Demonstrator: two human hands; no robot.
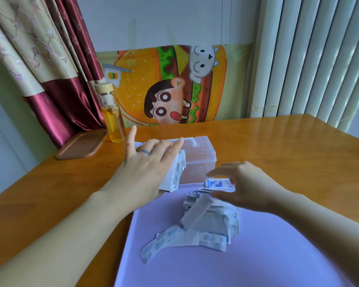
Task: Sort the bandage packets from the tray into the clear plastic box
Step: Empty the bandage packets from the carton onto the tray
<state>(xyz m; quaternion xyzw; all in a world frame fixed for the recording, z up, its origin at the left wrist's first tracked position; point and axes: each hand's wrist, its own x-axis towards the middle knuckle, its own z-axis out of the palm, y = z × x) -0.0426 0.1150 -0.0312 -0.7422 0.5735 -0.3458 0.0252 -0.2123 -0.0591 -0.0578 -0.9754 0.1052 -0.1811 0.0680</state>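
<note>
Part of the clear box (199,162) hides behind the left hand's (145,168) packets (173,174).

Table (278,154): glossy varnished wood. Box (197,160): clear smooth plastic. Tray (257,255): matt lilac. Packets (211,220): white paper. Bottle (112,112): glass, wooden cap. Curtain (56,94): satin-sheened cloth.

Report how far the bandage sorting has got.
Done: little that shows; the clear plastic box looks mostly empty through its wall. In hand: the left hand holds a white bundle of packets against the box's near-left side; the blurred right hand is at a blue-and-white packet, grip unclear. Left: the pile of packets on the purple tray.
</note>
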